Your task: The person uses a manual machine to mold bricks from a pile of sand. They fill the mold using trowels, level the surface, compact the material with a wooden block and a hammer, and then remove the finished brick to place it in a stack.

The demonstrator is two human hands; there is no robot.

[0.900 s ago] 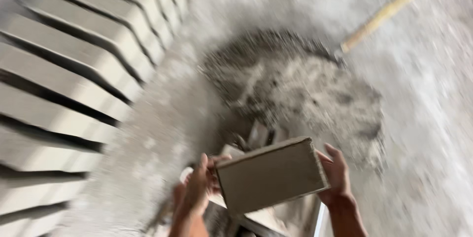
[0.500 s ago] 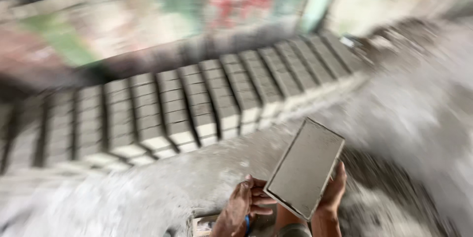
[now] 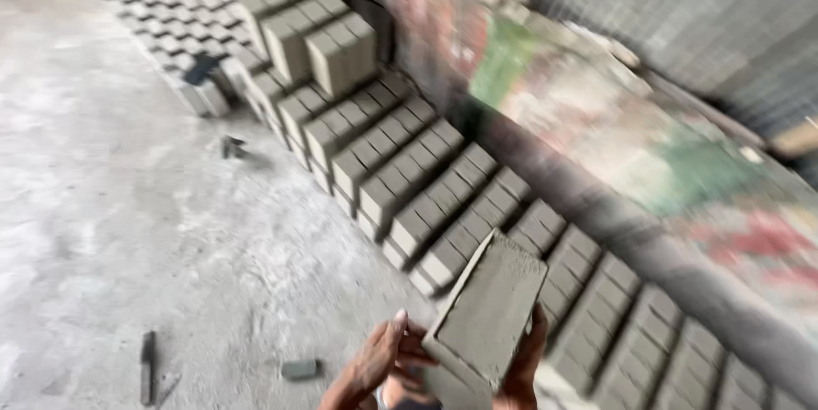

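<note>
View swung to brick rows; L hand & R hand grip grey block.

the painted wall is blurred, and both wrists are cut off at the bottom edge.

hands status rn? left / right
Left hand: fingers curled against the near end of the grey block, helping hold it.
Right hand: gripping the block's far side from below.

light: soft, even daylight | shadows: faint | blur: heavy motion smear, worst along right wall
</note>
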